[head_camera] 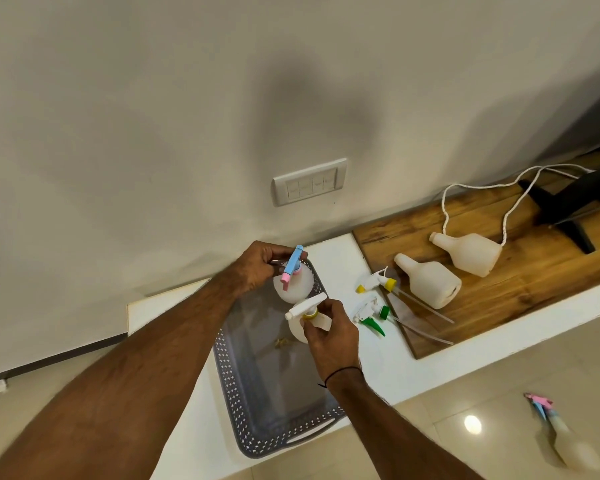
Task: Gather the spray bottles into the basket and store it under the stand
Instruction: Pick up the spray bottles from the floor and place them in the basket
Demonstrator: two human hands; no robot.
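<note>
A grey perforated basket (246, 403) sits on the white counter below me. My left hand (258, 268) grips the blue and pink trigger head of a white spray bottle (297, 284) over the basket's far end. My right hand (329, 336) holds a second white bottle with a white and yellow sprayer (305, 308) over the basket's middle. Two capless white bottles (428, 280) (470, 252) lie on their sides on the wooden board (520, 282). Loose sprayer heads, one yellow (378, 283) and one green (371, 315), lie on the counter between basket and board.
Another spray bottle with a pink and blue head (565, 434) lies on the tiled floor at lower right. A white cord (471, 188) and a black stand foot (568, 209) sit on the board's far end. A switch plate (309, 181) is on the wall.
</note>
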